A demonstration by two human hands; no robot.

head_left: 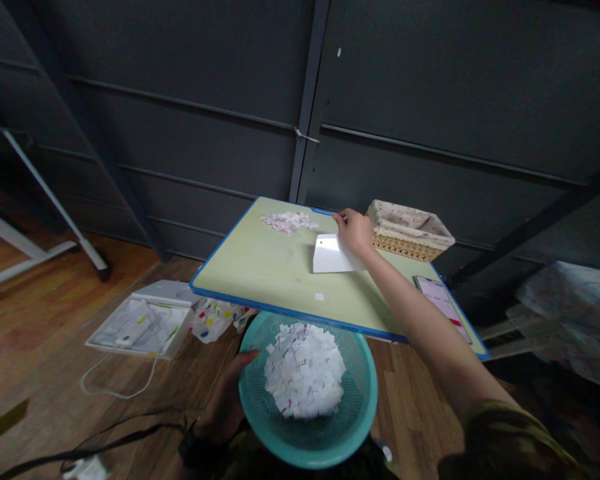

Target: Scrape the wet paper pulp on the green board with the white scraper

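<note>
Two hands are at work around the green table (260, 267), and I place everything else from it. My right hand (354, 233) reaches out over the tabletop toward its far edge, fingers closed on the top of a white scraper (331, 257) that stands on its edge on the surface. Just beyond the scraper, near the table's far edge, lies a small heap of paper scraps (290, 221). My left hand (225, 403) is below the table's near edge, gripping the rim of a teal basket (353, 427) held just under that edge; I see the thumb over the rim, the other fingers hidden. White paper pieces (305, 370) fill the basket. On the table's far right corner sits a wicker basket (410, 230), and a phone (443, 303) lies along its right side.
</note>
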